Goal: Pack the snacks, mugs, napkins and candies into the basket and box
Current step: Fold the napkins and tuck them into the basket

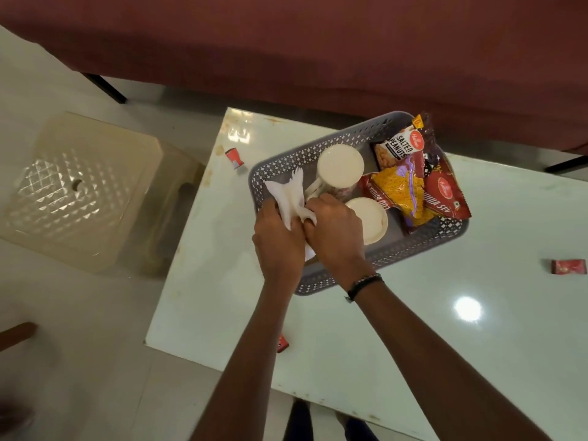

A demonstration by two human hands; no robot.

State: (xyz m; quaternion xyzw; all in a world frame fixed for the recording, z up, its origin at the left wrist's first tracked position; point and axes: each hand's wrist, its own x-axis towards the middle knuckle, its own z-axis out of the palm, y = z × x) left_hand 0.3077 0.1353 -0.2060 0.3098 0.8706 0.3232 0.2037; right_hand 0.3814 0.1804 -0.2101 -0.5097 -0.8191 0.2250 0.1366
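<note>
Both hands meet over the near-left corner of the grey perforated plastic basket (321, 281) on the glossy white counter (413, 329). The left hand (280, 240) and the right hand (334, 230) each pinch the crumpled white paper napkin (291, 195) with curled fingers, holding it just above the basket's rim beside two cream ceramic mugs (340, 165). The napkin looks very light, soft and easily torn, so it is best gathered by its bunched middle and tucked down rather than tugged. Red and yellow foil snack packets (410, 186) already fill the basket's far end. Small red wrapped candies (569, 266) lie well apart on the counter, not yet packed; they should be light and slippery.
</note>
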